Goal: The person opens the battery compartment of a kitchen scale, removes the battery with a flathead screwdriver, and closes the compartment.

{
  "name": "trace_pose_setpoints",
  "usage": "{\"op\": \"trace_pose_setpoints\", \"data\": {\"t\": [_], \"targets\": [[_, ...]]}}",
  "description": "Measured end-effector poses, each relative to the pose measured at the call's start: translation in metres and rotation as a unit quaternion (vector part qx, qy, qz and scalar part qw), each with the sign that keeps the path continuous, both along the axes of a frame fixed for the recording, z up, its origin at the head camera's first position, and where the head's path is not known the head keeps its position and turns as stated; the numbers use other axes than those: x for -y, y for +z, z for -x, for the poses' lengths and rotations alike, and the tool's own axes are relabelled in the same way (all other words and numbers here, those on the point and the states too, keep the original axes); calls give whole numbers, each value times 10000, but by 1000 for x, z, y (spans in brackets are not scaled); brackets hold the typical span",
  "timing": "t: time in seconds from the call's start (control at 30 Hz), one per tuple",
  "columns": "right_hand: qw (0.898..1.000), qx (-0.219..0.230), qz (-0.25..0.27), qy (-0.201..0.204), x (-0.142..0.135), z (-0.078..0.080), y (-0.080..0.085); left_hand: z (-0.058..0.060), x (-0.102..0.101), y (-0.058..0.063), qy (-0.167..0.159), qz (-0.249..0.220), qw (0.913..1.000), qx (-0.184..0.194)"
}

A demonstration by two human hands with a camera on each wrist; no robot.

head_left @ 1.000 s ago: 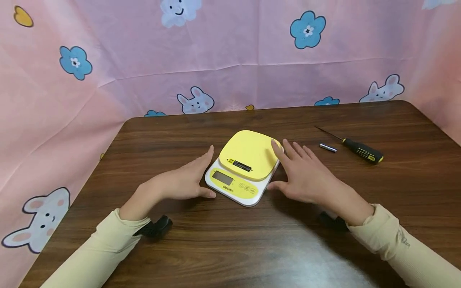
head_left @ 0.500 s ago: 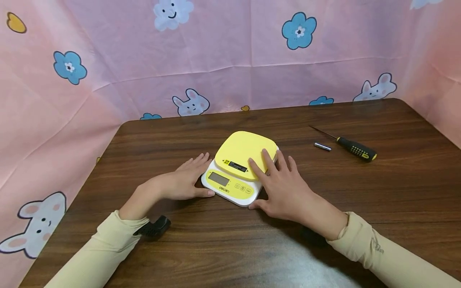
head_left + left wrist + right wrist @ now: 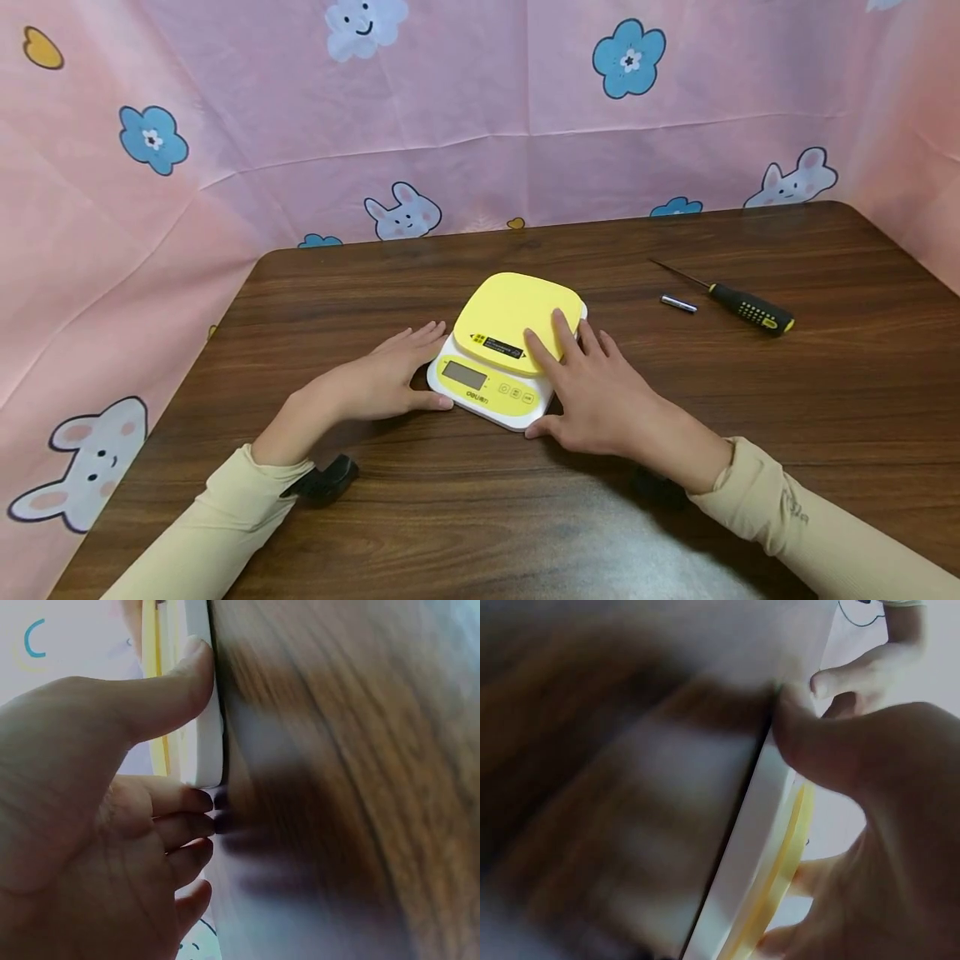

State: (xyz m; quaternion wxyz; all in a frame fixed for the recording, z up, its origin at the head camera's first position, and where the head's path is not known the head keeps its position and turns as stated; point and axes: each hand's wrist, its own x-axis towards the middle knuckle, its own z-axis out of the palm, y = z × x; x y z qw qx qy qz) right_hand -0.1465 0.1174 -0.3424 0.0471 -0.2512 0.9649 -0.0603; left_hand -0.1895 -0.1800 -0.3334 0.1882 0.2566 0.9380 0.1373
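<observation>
A yellow-and-white kitchen scale (image 3: 517, 312) sits flat on the table, its display and buttons facing the near side. My left hand (image 3: 378, 379) is at its left side, the thumb against the front edge and the other fingers lying out along the left side. In the left wrist view that thumb (image 3: 169, 697) touches the white base. My right hand (image 3: 600, 396) rests over the scale's right side: the index and middle fingers lie on the yellow platform, with the thumb at the front right corner. The right wrist view shows this thumb (image 3: 817, 742) against the white base. The scale's underside is hidden.
To the right on the brown wooden table (image 3: 480, 517) lie a small silvery cylinder like a battery (image 3: 678, 303) and a screwdriver (image 3: 750, 308) with a black-and-yellow handle. A pink patterned curtain (image 3: 480, 108) hangs behind the table and at its sides.
My right hand has moved left and nearer, from beside the scale onto its platform and front right corner. The left fingers have lowered along the left side. The scale stays about in place.
</observation>
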Motion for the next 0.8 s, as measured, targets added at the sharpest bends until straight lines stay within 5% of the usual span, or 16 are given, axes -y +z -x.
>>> {"op": "trace_pose_setpoints", "data": {"t": [0.3, 0.47, 0.8], "targets": [[9998, 152, 100, -39, 5, -1, 0, -6, -6, -2, 4, -66, 9994, -335], [10000, -33, -43, 1, 7, 0, 2, -10, -3, -1, 64, -88, 9995, -301], [9993, 273, 221, 123, -12, 9, 11, -27, -13, -1, -113, -48, 9993, -340]]}}
